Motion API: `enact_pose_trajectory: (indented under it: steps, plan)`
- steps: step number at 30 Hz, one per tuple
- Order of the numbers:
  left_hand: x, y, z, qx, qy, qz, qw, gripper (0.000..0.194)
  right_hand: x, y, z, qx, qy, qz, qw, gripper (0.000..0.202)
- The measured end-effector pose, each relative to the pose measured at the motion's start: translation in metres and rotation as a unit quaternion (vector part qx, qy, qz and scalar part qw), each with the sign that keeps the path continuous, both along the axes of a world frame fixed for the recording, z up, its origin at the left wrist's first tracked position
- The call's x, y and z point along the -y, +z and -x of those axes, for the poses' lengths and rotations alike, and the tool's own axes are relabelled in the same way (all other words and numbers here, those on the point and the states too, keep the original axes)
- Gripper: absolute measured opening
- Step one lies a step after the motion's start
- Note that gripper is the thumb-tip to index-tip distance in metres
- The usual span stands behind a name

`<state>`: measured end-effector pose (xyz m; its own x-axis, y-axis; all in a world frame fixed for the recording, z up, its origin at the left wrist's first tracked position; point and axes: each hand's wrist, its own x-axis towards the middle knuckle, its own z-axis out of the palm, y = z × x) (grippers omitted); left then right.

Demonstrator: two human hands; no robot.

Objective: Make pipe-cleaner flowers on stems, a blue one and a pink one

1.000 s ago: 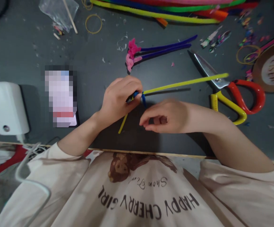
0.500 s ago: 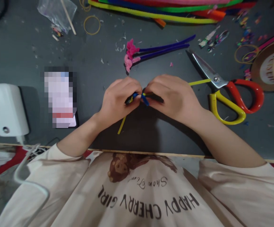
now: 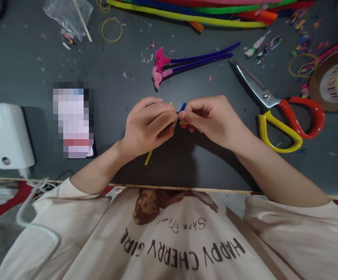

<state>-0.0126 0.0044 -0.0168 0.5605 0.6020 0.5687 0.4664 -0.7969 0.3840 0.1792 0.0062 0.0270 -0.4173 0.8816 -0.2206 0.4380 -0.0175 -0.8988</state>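
Note:
Close above the dark table, my left hand (image 3: 150,125) and my right hand (image 3: 215,119) meet with their fingertips almost touching. A yellow pipe cleaner (image 3: 148,158) pokes out below my left hand, whose closed fingers hide most of it. Between thumb and fingers, my right hand pinches a short blue pipe cleaner end (image 3: 183,106), with a bit of yellow beside it. The blue and yellow pieces come together at the fingertips, but how they join is hidden. Just beyond lie two pink pipe-cleaner flowers (image 3: 159,58) with purple stems (image 3: 204,60).
Scissors (image 3: 266,97) with red and yellow handles lie open at right, near a ribbon spool (image 3: 317,83). Loose pipe cleaners (image 3: 215,19) stretch along the back. At left are a phone (image 3: 72,120), a white power bank (image 3: 8,136), rubber bands and a plastic bag (image 3: 67,17).
My right hand has turned and shifted its pinch, so the blue end points away from me. The yellow strand that stretched right toward the scissors no longer shows there.

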Motion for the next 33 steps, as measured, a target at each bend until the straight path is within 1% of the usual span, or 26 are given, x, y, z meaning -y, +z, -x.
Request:
enact_pose_trajectory:
  steps: [2,4,5,7,9,11,13,16,20,25,29,31,33]
  plan:
    - [0.001,-0.003,0.000,-0.017,0.003,0.012,1.000,0.014,0.000,-0.001,0.000,-0.018,0.001,0.039,0.999,0.040]
    - [0.002,-0.004,0.001,-0.029,0.008,0.034,0.999,0.013,0.000,-0.004,0.001,-0.012,0.004,0.034,0.999,0.039]
    - [0.001,-0.003,0.001,-0.032,0.012,0.046,0.998,0.012,0.000,-0.005,0.001,0.001,0.002,0.014,1.000,0.037]
    - [0.000,0.000,0.001,-0.030,0.021,0.063,0.997,0.011,0.001,-0.006,0.001,0.031,-0.016,-0.056,0.998,0.029]
    - [-0.002,0.004,0.001,-0.019,0.031,0.071,0.997,0.009,0.003,-0.006,0.001,0.056,-0.032,-0.136,0.989,0.019]
    - [-0.004,0.008,0.001,-0.003,0.041,0.075,0.996,0.005,0.006,-0.006,0.001,0.076,-0.027,-0.205,0.975,0.014]
    - [-0.004,0.010,0.001,0.008,0.044,0.068,0.997,0.004,0.008,-0.006,0.000,0.097,-0.006,-0.249,0.964,0.016]
    - [-0.004,0.011,0.000,0.009,0.045,0.060,0.997,0.005,0.010,-0.008,0.000,0.132,0.013,-0.277,0.952,0.020]
    - [-0.003,0.009,0.001,-0.004,0.057,0.065,0.996,0.005,0.013,-0.012,0.001,0.160,0.019,-0.284,0.945,0.020]
    - [-0.003,0.006,0.001,-0.006,0.051,0.071,0.996,0.005,0.012,-0.013,0.002,0.160,0.018,-0.261,0.952,0.018]
    - [-0.005,0.008,0.000,-0.001,0.036,0.026,0.999,0.005,0.008,-0.013,0.001,0.094,0.028,-0.226,0.969,0.012]
    - [-0.006,0.009,0.000,0.006,0.024,0.007,1.000,0.008,0.005,-0.014,-0.001,0.041,0.052,-0.189,0.980,0.013]
    - [-0.006,0.010,0.000,0.011,0.012,0.010,1.000,0.008,0.002,-0.014,-0.002,-0.004,0.075,-0.142,0.987,0.014]
